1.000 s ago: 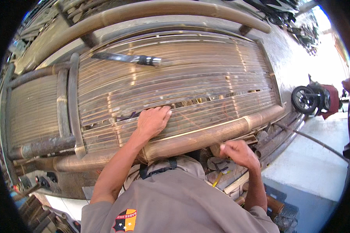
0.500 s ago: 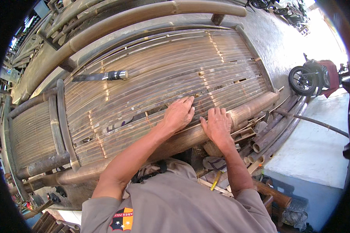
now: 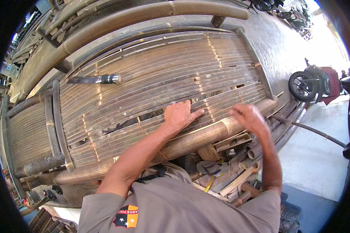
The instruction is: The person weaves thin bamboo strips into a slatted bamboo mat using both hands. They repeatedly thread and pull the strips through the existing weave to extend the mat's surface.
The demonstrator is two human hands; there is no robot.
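Note:
A bamboo bench (image 3: 144, 58) with a seat of long thin slats lies across the view before me. My left hand (image 3: 179, 115) rests on the slats beside a gap, thumb stretched to the right and fingers spread. Farther right, my right hand (image 3: 248, 116) is over the slats by the thick front bamboo rail (image 3: 198, 136). Its fingers are curled together and slightly blurred; what they hold, if anything, I cannot make out. A large knife (image 3: 93, 79) with a dark blade and a metal-ended handle lies on the far left of the seat.
Bamboo poles (image 3: 274, 138) and wooden offcuts lie on the floor at the right, by a yellow tape measure (image 3: 209, 183). A long stick (image 3: 311, 130) juts out toward a white surface. A motorcycle (image 3: 313, 83) stands farther right. A thick bamboo rail (image 3: 144, 17) spans the far side.
My right hand has lifted away from the front rail and moved right, its fingers curling. My left hand stays on the slats, its thumb now stretched out. The view has shifted slightly.

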